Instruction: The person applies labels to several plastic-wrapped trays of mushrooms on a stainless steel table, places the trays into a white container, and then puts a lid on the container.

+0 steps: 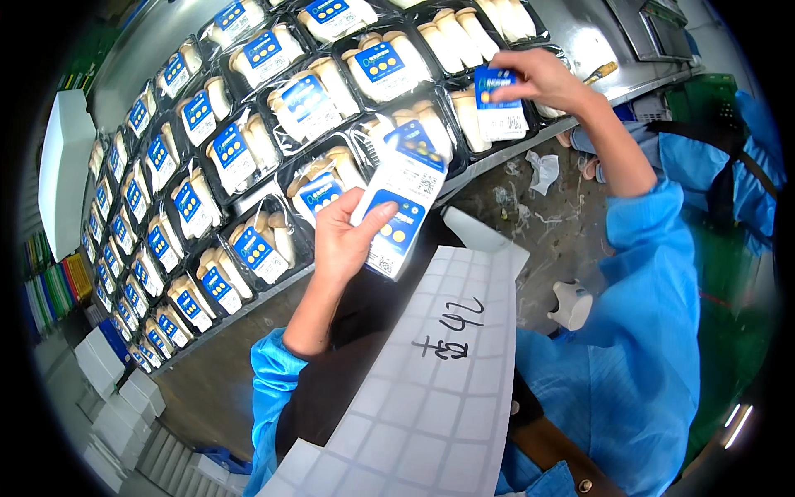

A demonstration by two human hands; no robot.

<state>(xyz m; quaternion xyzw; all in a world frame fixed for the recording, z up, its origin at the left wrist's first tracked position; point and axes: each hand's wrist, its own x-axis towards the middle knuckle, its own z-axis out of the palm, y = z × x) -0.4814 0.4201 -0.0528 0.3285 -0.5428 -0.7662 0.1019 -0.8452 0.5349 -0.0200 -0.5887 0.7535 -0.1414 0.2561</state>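
Note:
My left hand [339, 236] is closed on a strip of blue-and-white labels [411, 180], the thumb pressing on its face. The strip lies over the near edge of a wrapped mushroom tray. Over at the right end of the table, my right hand [542, 79] pinches the upper edge of a single blue-and-white label [503, 122]. This label lies on or just above a black tray of long pale mushrooms [467, 116]; whether it touches the film, I cannot tell. A long white grid-printed sheet [451, 373] with handwritten marks hangs down in front of me.
Rows of film-wrapped mushroom trays [306, 101], most bearing labels, cover the metal table [161, 51]. A wooden-handled tool [601, 73] lies beyond my right hand. Crumpled paper [543, 171] litters the floor at right, near a blue-clothed person [696, 161]. White boxes [124, 414] stand lower left.

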